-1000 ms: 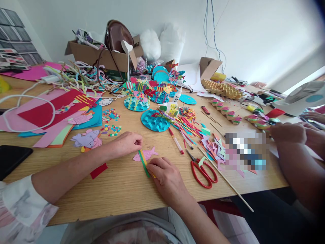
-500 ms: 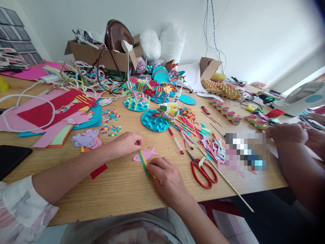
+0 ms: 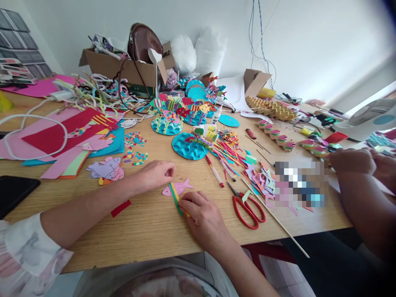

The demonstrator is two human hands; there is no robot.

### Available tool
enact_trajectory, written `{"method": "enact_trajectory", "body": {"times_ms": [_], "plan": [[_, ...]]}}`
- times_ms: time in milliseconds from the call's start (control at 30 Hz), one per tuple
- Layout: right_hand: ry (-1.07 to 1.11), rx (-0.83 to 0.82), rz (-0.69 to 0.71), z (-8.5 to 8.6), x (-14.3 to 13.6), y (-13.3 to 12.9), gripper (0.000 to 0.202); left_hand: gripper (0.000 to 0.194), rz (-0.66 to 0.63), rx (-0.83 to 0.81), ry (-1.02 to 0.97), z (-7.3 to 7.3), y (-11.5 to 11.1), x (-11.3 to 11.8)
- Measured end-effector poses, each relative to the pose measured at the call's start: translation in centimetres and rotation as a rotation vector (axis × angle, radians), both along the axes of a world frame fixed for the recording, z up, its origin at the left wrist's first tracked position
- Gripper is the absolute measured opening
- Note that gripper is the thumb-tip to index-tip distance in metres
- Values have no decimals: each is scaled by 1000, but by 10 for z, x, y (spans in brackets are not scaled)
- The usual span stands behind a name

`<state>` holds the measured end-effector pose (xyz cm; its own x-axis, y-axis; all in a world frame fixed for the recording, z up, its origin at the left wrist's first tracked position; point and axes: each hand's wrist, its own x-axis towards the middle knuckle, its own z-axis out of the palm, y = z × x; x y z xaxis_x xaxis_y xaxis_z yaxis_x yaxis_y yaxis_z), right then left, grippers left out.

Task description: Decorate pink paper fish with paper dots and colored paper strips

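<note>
A green paper strip (image 3: pixel 175 199) and a yellow paper strip (image 3: pixel 176 192) lie side by side, slanting across a pink paper fish (image 3: pixel 184 188) on the table. My left hand (image 3: pixel 158 173) pinches the strips at their far end, just above the fish. Lower down, my right hand (image 3: pixel 206 216) has its thumb and fingers closed on the yellow strip, whose near end shows below the fingertips. The green strip's near end lies beside those fingers. Red-handled scissors (image 3: pixel 256 206) rest to the right of my right hand. A red paper piece (image 3: pixel 121 208) lies below my left forearm.
Behind my hands are a blue wavy base (image 3: pixel 187 147), a pen (image 3: pixel 214 171), glue bottles (image 3: pixel 216 115) and paper scraps (image 3: pixel 260 177). A wooden stick (image 3: pixel 278 222) overhangs the front edge. Paper fish (image 3: pixel 107 170) lie left. Another person's arm (image 3: pixel 355 185) reaches in from the right.
My hands and the strips stay practically in place. At the far right, the other person's hands have shifted slightly.
</note>
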<state>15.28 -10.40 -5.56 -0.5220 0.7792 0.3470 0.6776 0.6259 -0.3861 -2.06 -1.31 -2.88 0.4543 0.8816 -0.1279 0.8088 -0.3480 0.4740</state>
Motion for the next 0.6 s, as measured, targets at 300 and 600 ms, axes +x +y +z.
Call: {"method": "enact_trajectory", "body": {"times_ms": [300,600], "plan": [[-55,-102,16,10,3,-12,13,9,-54,38,10,0,1,0],[-101,-221,24,23,11,-30,17,12,-86,37,30,-5,4,-2]]}}
